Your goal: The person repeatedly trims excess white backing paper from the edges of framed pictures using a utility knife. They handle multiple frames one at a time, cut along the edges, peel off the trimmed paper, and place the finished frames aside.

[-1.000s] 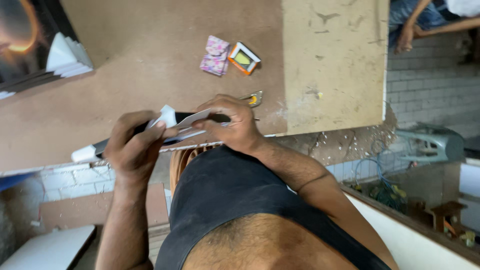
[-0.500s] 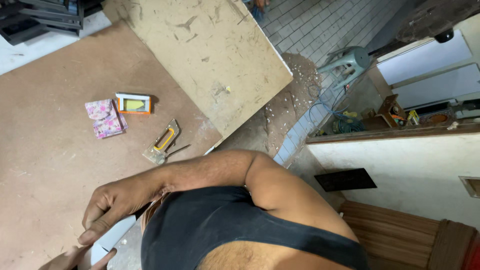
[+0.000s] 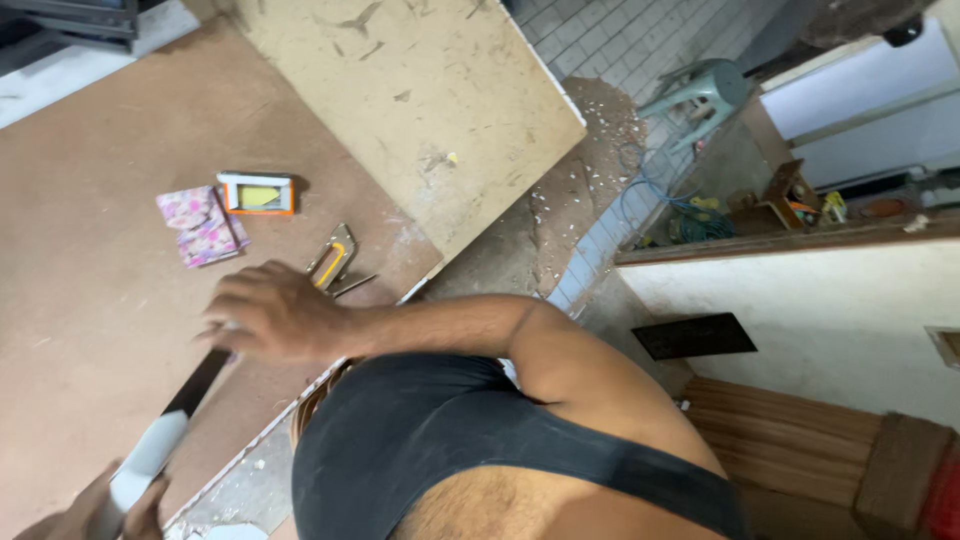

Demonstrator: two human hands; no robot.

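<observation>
My right hand (image 3: 270, 315) lies over the upper end of a long flat strip (image 3: 165, 435), dark near that hand and white lower down, with the fingers curled down onto it. At the bottom left corner my left hand (image 3: 115, 510), partly cut off by the frame, grips the strip's white end. The strip runs diagonally over a large brown board (image 3: 80, 300). A yellow and metal hand tool (image 3: 335, 258) lies just beyond my right hand.
A pink flowered pouch (image 3: 200, 225) and a small orange-edged box (image 3: 258, 193) lie on the brown board. A paler board (image 3: 420, 100) overlaps its far side. Beyond the edge are sawdust, a green stool (image 3: 700, 90), coiled cables (image 3: 690, 215) and stacked wooden slats (image 3: 790, 450).
The view has swung and my hands have shifted apart along the strip. My right hand has moved up the board toward the yellow tool, while my left stays at the lower end.
</observation>
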